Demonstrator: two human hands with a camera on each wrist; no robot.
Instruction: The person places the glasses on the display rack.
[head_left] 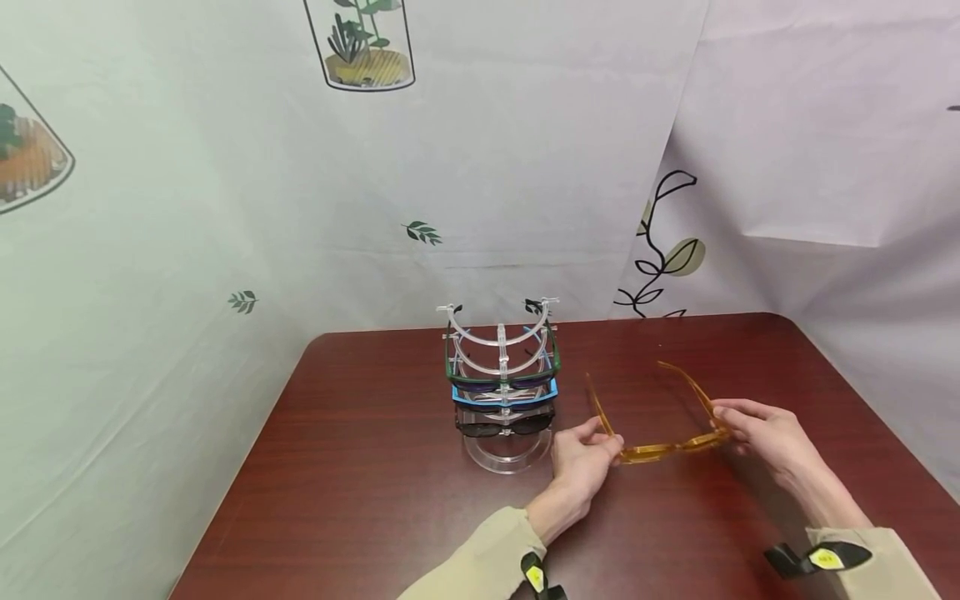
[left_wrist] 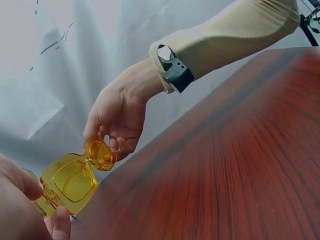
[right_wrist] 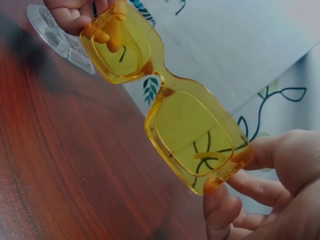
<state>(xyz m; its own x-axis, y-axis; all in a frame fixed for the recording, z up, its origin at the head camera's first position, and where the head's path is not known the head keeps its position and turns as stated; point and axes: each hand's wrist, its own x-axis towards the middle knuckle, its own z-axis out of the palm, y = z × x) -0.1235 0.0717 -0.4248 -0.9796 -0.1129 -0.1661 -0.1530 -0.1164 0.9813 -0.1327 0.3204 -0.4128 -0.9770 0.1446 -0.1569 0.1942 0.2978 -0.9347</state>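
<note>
A pair of yellow sunglasses [head_left: 651, 452] with tinted lenses is held above the table, its temples unfolded and pointing away from me. My left hand [head_left: 582, 461] pinches the frame at its left hinge corner. At the opposite corner my right hand [head_left: 768, 433] grips the hinge between thumb and fingers. In the right wrist view both yellow lenses [right_wrist: 192, 132] face the camera, and fingers show through them. Just left of my left hand stands a clear display rack [head_left: 504, 333] carrying several glasses, among them a green-framed pair [head_left: 557, 360], a blue pair [head_left: 457, 395] and a black pair [head_left: 480, 429].
The rack's clear round base [head_left: 506, 463] rests on the reddish-brown wooden table [head_left: 360, 467]. Behind the table hangs a pale cloth [head_left: 525, 183] printed with plants. The table's right edge [head_left: 862, 392] runs beyond my right hand.
</note>
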